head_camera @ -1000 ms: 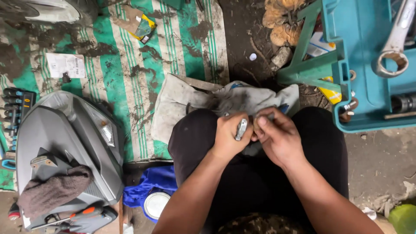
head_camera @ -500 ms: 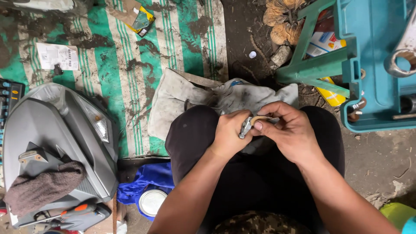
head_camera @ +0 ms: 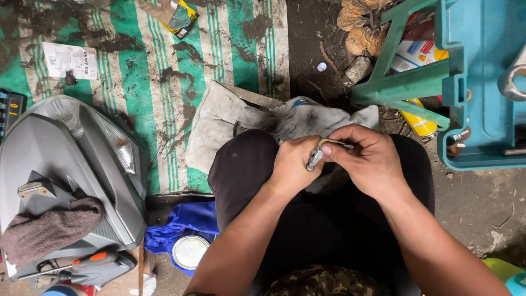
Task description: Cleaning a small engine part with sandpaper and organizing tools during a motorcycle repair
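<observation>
Over the lap, the left hand [head_camera: 290,167] clamps a small metal part [head_camera: 314,158]; the right hand [head_camera: 370,159] pinches a tan strip [head_camera: 334,143] against it. Best kept steady above the grey rag [head_camera: 241,118].

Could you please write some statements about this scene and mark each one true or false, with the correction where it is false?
1. Both hands, the left hand and the right hand, are together on a small metal part. True.
2. The brown cloth lies on the teal toolbox. False: it lies on the grey plastic cover.
3. A dirty grey rag lies in front of the knees. True.
4. The striped mat is red and yellow. False: it is green and white.
</observation>
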